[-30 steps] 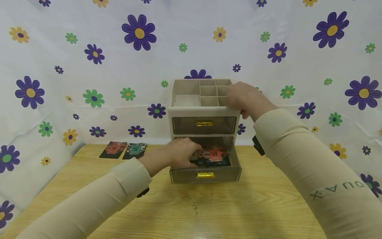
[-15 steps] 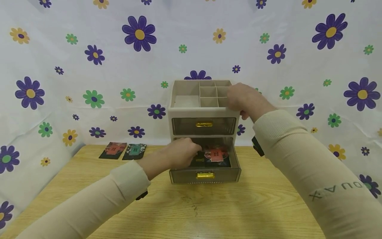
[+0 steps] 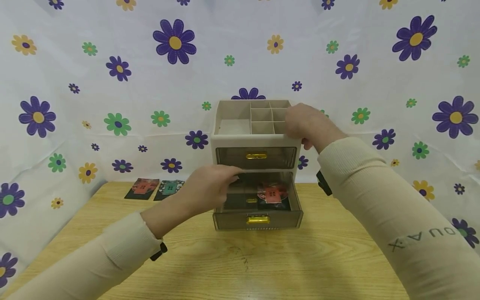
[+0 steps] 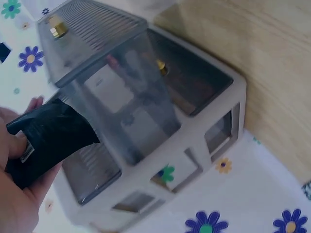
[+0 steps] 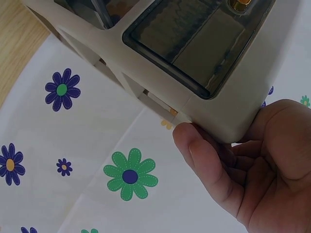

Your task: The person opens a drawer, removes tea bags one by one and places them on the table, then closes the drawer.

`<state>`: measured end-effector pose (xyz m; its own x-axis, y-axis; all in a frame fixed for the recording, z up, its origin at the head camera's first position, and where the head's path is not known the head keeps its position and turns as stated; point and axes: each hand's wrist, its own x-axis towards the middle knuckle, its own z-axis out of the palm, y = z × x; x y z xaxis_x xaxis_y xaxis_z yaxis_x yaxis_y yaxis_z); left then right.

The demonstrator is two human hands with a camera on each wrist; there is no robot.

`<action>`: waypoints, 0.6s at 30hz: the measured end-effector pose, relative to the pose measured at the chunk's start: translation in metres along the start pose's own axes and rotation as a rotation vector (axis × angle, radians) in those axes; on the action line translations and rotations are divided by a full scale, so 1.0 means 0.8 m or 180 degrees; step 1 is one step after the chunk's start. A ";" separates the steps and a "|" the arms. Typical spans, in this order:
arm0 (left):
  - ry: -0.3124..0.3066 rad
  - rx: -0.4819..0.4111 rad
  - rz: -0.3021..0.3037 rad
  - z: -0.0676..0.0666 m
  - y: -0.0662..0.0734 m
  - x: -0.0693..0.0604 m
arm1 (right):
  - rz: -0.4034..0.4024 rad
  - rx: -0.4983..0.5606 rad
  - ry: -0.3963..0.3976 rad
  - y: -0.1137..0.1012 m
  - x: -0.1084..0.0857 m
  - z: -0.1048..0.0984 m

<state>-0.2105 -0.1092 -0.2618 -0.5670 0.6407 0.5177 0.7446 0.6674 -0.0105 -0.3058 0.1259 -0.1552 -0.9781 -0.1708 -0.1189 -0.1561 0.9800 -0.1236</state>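
My left hand (image 3: 206, 189) is above the left side of the pulled-out lower drawer (image 3: 230, 221). It pinches a small dark packet (image 4: 65, 128), which the hand mostly hides in the head view. My right hand (image 3: 305, 124) grips the top right edge of the cream desktop drawer organizer (image 3: 240, 141); the right wrist view has its thumb and fingers around that corner. Inside the lower drawer, on the right, lies a black packet with a red label (image 3: 273, 194). The upper drawer (image 3: 232, 158) with a gold handle is closed.
Two flat packets lie at the table's back left, one red-labelled (image 3: 142, 187) and one green-labelled (image 3: 170, 188). Compartments (image 3: 261, 114) divide the organizer's top. Behind stands a flower-printed cloth (image 3: 131, 33), and beneath is a wooden table (image 3: 300, 262).
My left hand has come up and left out of the lower drawer, bringing a dark packet with it. The right hand stays on the organizer's corner.
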 end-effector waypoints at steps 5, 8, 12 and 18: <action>0.0426 0.0035 0.0167 -0.018 -0.011 -0.028 | 0.0016 0.0031 0.0021 0.000 -0.001 0.001; 0.0556 0.0070 0.0130 -0.026 -0.022 -0.049 | 0.0012 0.0027 0.0027 0.000 -0.002 0.000; 0.0766 0.0240 0.0025 -0.039 -0.041 -0.076 | 0.0006 0.0015 0.0011 0.000 -0.001 0.000; 0.0980 0.0492 -0.0092 -0.052 -0.072 -0.111 | -0.0004 -0.0046 -0.0015 -0.001 0.000 0.000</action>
<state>-0.1883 -0.2205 -0.2717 -0.4366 0.4919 0.7533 0.6542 0.7483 -0.1095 -0.3057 0.1250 -0.1548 -0.9772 -0.1725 -0.1236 -0.1593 0.9811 -0.1095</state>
